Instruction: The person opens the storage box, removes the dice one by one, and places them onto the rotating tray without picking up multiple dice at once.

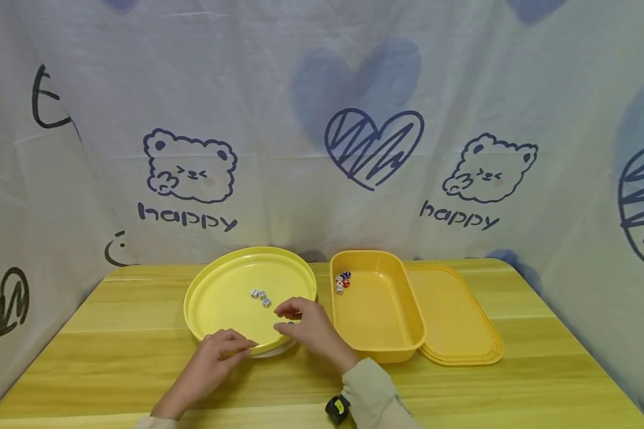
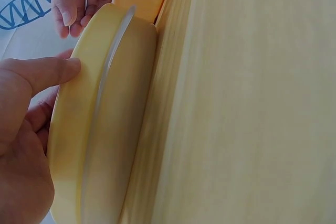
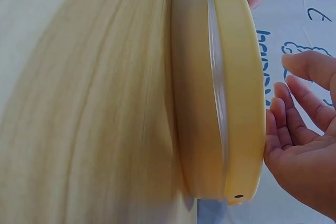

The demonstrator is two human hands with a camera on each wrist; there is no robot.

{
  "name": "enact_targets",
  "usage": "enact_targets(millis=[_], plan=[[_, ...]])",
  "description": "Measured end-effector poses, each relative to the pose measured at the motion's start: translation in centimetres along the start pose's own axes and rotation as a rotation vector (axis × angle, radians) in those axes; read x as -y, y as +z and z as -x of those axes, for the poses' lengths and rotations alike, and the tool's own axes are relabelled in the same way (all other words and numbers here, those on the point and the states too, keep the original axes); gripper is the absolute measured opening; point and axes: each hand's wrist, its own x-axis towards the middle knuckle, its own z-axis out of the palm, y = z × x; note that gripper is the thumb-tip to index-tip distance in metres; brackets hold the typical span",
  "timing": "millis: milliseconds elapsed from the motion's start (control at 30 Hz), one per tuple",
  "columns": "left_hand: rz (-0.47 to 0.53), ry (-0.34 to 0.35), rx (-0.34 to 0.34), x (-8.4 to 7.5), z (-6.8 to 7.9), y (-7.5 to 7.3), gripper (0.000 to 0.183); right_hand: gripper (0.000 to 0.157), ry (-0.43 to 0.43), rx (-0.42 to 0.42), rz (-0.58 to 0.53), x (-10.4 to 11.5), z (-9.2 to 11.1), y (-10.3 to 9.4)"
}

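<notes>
A round yellow tray stands on the table at left of centre, with a pale rim showing under its edge. Three white dice lie together on it. My left hand holds the near rim, thumb on the outer wall and fingers behind it. Over the tray's right side, my right hand has its thumb and fingers apart, curved, with nothing between them in the right wrist view. Part of another die shows beside that hand, mostly hidden.
Right of the tray stands an orange-yellow rectangular box, with several white, red and blue dice in its far left corner. A flat lid lies against its right side. A printed cloth hangs behind the table.
</notes>
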Motion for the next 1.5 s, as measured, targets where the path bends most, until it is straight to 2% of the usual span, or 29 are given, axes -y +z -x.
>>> enact_targets(millis=[467,633,800,900,1000,1200,1333,1500], plan=[[0.000,0.010,0.001,-0.1,-0.1,-0.1,0.015,0.018,0.003,-0.001,-0.032,0.5,0.1,-0.8],[-0.011,0.004,0.008,-0.1,-0.2,-0.2,0.015,0.019,0.039,-0.073,-0.026,2.2,-0.6,-2.3],[-0.011,0.002,0.002,-0.2,-0.3,-0.1,0.016,0.022,0.011,-0.155,0.007,4.6,-1.8,-4.5],[-0.017,0.001,-0.004,-0.2,-0.2,-0.1,0.016,0.024,0.025,-0.185,0.011,5.1,-2.7,-6.0],[-0.024,0.001,-0.012,-0.2,-0.2,-0.1,0.017,0.026,0.050,-0.196,-0.019,4.6,-3.6,-7.5],[-0.024,0.012,-0.024,-0.1,0.1,-0.1,0.018,0.027,0.079,-0.156,-0.076,2.6,-4.6,-9.7],[-0.021,0.020,-0.028,-0.1,0.1,-0.1,0.018,0.025,0.113,-0.126,-0.076,1.2,-5.1,-10.6],[-0.031,0.025,-0.022,-0.1,0.0,0.0,0.017,0.022,0.130,-0.135,-0.076,-0.9,-5.5,-11.2]])
